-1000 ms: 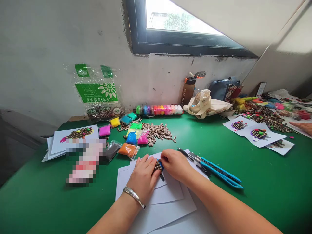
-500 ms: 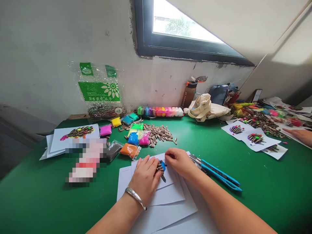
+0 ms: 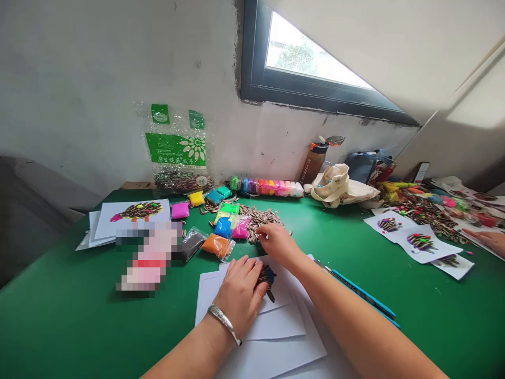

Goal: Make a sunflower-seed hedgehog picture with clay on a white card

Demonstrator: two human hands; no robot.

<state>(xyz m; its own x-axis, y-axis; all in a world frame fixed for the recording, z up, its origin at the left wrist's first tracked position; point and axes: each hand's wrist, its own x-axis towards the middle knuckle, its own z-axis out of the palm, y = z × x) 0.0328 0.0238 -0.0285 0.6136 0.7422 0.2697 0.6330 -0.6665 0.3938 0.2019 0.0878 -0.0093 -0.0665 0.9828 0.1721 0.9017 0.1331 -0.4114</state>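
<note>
Above a green table [image 3: 59, 316], resting the spread left hand [image 3: 240, 289] on white paper [image 3: 284, 323] and a part-hidden brown-seed-and-blue figure [image 3: 267, 275]; poising the half-curled right hand [image 3: 278, 245], grip unclear, nearer loose brown-striped seeds [image 3: 262, 216] lying beyond.

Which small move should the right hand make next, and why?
Probably the right hand should pinch one seed from the pile: its fingertips are at the near edge of the seeds, while the left hand rests over the small picture on the paper, where part of the blue patch shows uncovered.
</note>
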